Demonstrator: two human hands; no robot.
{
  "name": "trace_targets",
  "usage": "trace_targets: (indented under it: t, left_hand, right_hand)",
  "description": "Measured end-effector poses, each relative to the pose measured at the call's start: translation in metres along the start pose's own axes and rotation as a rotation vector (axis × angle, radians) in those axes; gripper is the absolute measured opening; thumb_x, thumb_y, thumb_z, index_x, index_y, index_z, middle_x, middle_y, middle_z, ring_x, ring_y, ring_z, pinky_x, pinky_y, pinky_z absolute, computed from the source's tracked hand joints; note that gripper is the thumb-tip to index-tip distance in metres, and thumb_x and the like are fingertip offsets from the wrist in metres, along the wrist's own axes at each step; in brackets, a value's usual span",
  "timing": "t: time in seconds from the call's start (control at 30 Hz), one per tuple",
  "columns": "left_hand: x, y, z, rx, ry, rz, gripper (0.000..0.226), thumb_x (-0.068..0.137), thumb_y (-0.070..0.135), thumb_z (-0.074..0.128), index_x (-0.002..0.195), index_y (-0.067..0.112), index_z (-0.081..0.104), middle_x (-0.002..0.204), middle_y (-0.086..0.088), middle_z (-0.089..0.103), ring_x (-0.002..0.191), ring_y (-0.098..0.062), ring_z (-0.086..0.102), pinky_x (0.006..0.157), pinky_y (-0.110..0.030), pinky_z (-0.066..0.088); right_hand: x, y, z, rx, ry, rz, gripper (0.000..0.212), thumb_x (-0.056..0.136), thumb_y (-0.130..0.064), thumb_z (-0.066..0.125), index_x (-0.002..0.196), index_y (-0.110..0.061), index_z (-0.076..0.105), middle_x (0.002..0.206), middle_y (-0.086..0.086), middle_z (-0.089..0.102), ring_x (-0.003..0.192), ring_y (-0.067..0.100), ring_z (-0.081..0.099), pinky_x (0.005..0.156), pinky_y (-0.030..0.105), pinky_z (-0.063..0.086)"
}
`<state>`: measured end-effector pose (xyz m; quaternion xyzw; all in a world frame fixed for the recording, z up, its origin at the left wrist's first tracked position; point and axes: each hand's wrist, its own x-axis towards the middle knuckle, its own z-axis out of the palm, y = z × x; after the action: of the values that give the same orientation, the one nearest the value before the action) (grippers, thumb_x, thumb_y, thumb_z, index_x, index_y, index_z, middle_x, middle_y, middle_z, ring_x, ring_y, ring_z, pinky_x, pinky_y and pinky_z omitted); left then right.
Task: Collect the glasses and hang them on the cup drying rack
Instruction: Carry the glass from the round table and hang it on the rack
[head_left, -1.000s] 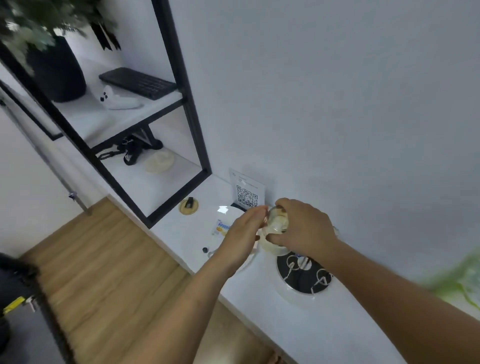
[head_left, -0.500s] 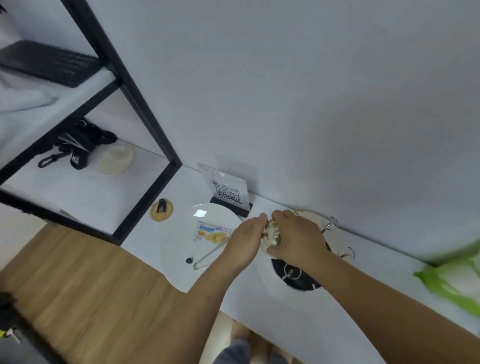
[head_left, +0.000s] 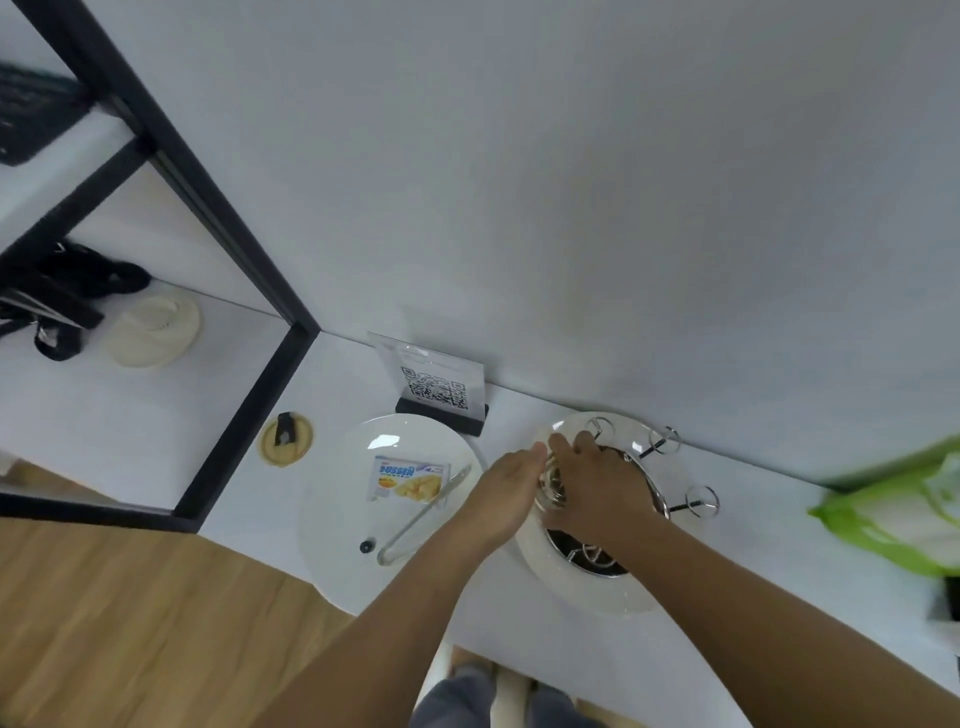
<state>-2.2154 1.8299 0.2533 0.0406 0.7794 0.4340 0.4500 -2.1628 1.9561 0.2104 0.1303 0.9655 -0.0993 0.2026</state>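
Both hands, left hand (head_left: 506, 491), right hand (head_left: 597, 486), closed around one glass (head_left: 551, 480), above drying rack (head_left: 670, 470)

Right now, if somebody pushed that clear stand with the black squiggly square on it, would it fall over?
Probably easily. The clear acrylic sign stand rises tall and thin from a narrow black base, so a push near the top would likely tip it. It looks light, so a low push might just slide it across the smooth white counter.

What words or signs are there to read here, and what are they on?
Blue word on the small snack packet lying on the round white plate: too blurred to read for sure.
Black-and-white QR code on the clear stand-up sign: a pattern, no letters readable.
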Motion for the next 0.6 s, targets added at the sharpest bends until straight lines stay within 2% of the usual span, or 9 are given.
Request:
trace_targets:
  t: [0.07, 0.13, 0.2, 0.27, 0.37, 0.5, 0.6]
  left_hand:
    - [-0.001, 0.0, -0.004, 0.03, -0.014, 0.027, 0.05, 0.102, 0.049, 0.026, 0.129, 0.021, 0.058, 0.131, 0.002, 0.056, 0.123, -0.015, 0.051, 0.104, -0.033, 0.037]
    - [-0.002, 0.001, -0.005, 0.072, -0.01, 0.091, 0.043, 0.105, 0.041, 0.027, 0.13, 0.02, 0.055, 0.123, 0.006, 0.052, 0.119, -0.011, 0.048, 0.091, -0.025, 0.031]
    - [-0.003, 0.006, -0.007, 0.113, 0.031, 0.185, 0.038, 0.104, 0.037, 0.029, 0.126, 0.02, 0.056, 0.12, 0.004, 0.052, 0.119, -0.013, 0.048, 0.087, -0.024, 0.029]
    - [-0.004, 0.018, -0.007, 0.14, 0.082, 0.283, 0.035, 0.102, 0.037, 0.034, 0.122, 0.02, 0.058, 0.123, -0.001, 0.055, 0.121, -0.016, 0.049, 0.091, -0.027, 0.034]
    - [-0.01, 0.049, -0.004, 0.178, 0.108, 0.431, 0.041, 0.101, 0.041, 0.038, 0.133, 0.02, 0.053, 0.136, 0.002, 0.05, 0.123, -0.01, 0.047, 0.099, -0.026, 0.034]
    - [-0.027, 0.091, 0.013, 0.178, 0.04, 0.609, 0.042, 0.101, 0.042, 0.038, 0.135, 0.021, 0.051, 0.141, 0.004, 0.048, 0.128, -0.012, 0.046, 0.107, -0.031, 0.037]
    - [-0.043, 0.112, 0.036, 0.136, -0.02, 0.71, 0.038, 0.101, 0.04, 0.041, 0.131, 0.021, 0.054, 0.137, 0.004, 0.052, 0.124, -0.012, 0.049, 0.107, -0.036, 0.04]
  right_hand:
    - [-0.004, -0.004, -0.004, -0.01, -0.036, 0.021, 0.085, 0.071, -0.05, 0.074, 0.14, -0.026, 0.029, 0.129, 0.007, 0.044, 0.101, 0.029, 0.061, 0.072, 0.034, 0.049]
    - [-0.009, -0.009, -0.009, -0.02, -0.054, 0.042, 0.09, 0.072, -0.05, 0.074, 0.144, -0.027, 0.025, 0.135, 0.007, 0.041, 0.103, 0.031, 0.062, 0.076, 0.034, 0.052]
    - [-0.015, -0.012, -0.017, -0.013, -0.036, 0.062, 0.088, 0.076, -0.051, 0.072, 0.146, -0.027, 0.023, 0.139, 0.007, 0.039, 0.103, 0.031, 0.063, 0.073, 0.034, 0.05]
    - [-0.023, -0.015, -0.029, 0.002, -0.007, 0.068, 0.08, 0.081, -0.051, 0.067, 0.145, -0.025, 0.026, 0.139, 0.007, 0.038, 0.102, 0.031, 0.063, 0.071, 0.034, 0.048]
    - [-0.043, -0.016, -0.054, 0.046, 0.091, 0.086, 0.06, 0.089, -0.05, 0.058, 0.138, -0.022, 0.039, 0.138, 0.005, 0.042, 0.099, 0.029, 0.064, 0.074, 0.037, 0.052]
    - [-0.086, 0.003, -0.086, 0.127, 0.287, 0.18, 0.055, 0.091, -0.05, 0.056, 0.137, -0.023, 0.043, 0.131, 0.002, 0.05, 0.091, 0.027, 0.067, 0.072, 0.036, 0.053]
    - [-0.13, 0.036, -0.096, 0.198, 0.422, 0.317, 0.055, 0.09, -0.052, 0.058, 0.138, -0.028, 0.045, 0.129, -0.003, 0.051, 0.084, 0.023, 0.068, 0.069, 0.035, 0.052]
